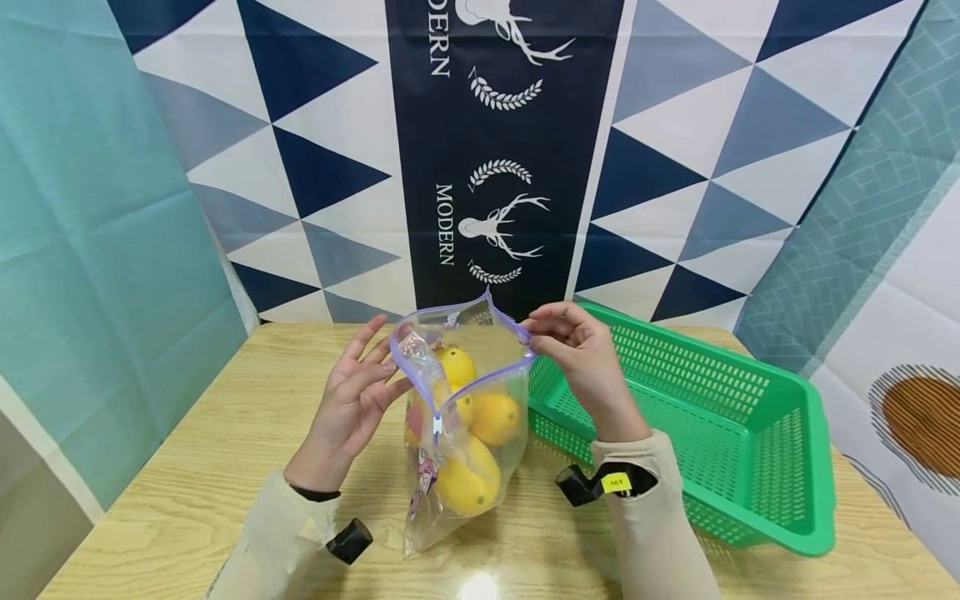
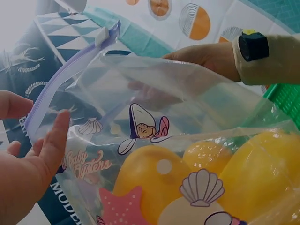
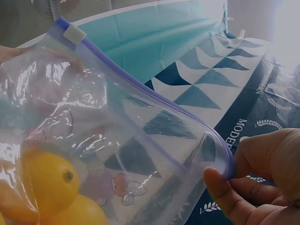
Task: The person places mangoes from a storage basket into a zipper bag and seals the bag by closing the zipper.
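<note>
A clear zipper bag point(image 1: 480, 462) with purple edging stands on the table, its mouth spread wide. Several yellow fruits point(image 1: 468, 479) fill its lower part; cartoon prints and a pink starfish point(image 2: 123, 206) decorate the plastic. My right hand point(image 1: 581, 358) pinches the right side of the rim between thumb and fingers, as the right wrist view shows close up. On the opposite side, my left hand point(image 1: 352, 404) has its fingers spread, fingertips right at the rim. The white slider point(image 1: 437, 425) sits at the near corner of the zipper.
Right of the bag lies a green plastic basket point(image 1: 780, 500) with perforated walls, partly behind my right forearm. The wooden table point(image 1: 217, 433) meets a patterned cloth backdrop point(image 1: 337, 167) at the back. Teal cloth point(image 1: 97, 208) hangs on the left.
</note>
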### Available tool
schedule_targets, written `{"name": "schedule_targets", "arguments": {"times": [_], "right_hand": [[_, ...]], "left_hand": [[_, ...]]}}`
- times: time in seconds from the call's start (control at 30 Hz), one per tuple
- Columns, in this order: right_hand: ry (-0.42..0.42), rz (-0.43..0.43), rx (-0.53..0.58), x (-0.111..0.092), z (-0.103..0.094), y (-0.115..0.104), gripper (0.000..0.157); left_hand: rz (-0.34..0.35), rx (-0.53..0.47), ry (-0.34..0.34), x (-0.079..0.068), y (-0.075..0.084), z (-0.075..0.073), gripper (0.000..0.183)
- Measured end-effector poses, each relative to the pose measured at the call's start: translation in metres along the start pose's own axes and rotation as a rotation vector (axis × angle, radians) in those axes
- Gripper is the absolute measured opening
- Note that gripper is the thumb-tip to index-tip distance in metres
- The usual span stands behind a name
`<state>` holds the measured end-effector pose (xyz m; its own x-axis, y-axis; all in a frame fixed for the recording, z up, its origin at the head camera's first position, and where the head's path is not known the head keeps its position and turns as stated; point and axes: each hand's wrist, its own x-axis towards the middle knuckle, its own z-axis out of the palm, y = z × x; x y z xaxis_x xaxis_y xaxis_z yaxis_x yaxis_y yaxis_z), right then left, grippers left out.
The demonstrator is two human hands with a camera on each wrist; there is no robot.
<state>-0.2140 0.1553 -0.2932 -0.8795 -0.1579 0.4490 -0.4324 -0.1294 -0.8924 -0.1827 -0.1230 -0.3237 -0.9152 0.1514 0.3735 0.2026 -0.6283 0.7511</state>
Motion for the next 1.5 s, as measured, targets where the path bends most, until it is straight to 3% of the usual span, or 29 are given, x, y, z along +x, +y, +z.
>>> {"name": "schedule_targets", "arguments": {"times": [0.2,0.37,0.53,0.73,0.87,0.93,1.0,1.23,1.37,1.5], "right_hand": [[0.005,-0.007,0.016,-0.001,0.000,0.000,0.025],[0.009,-0.010,0.015,0.000,0.000,0.000,0.023],[0.012,-0.008,0.011,0.000,0.000,-0.001,0.023],[0.007,-0.017,0.020,-0.001,0.000,-0.002,0.025],[0.003,-0.025,0.027,-0.001,0.000,-0.002,0.026],[0.002,-0.026,0.029,-0.001,0.000,-0.002,0.031],[0.001,-0.028,0.029,-0.001,0.000,-0.002,0.033],[-0.001,-0.028,0.032,-0.001,0.000,-0.003,0.031],[0.003,-0.020,0.030,-0.001,0.000,-0.003,0.029],[0.008,-0.014,0.020,-0.001,-0.001,-0.003,0.027]], "left_hand": [[0.011,0.105,0.040,-0.001,0.000,0.002,0.051],[0.128,0.333,0.089,-0.004,-0.003,0.006,0.050],[0.373,0.596,0.088,-0.008,-0.007,0.009,0.052],[0.682,0.944,0.000,-0.012,-0.010,0.014,0.058],[0.939,1.187,-0.064,-0.012,-0.012,0.020,0.062],[1.082,1.280,-0.091,-0.011,-0.011,0.024,0.060],[1.182,1.351,-0.110,-0.011,-0.011,0.026,0.057],[1.351,1.492,-0.160,-0.011,-0.012,0.028,0.042],[1.450,1.517,-0.137,-0.009,-0.014,0.028,0.026],[1.527,1.498,-0.103,-0.008,-0.014,0.026,0.025]]}}
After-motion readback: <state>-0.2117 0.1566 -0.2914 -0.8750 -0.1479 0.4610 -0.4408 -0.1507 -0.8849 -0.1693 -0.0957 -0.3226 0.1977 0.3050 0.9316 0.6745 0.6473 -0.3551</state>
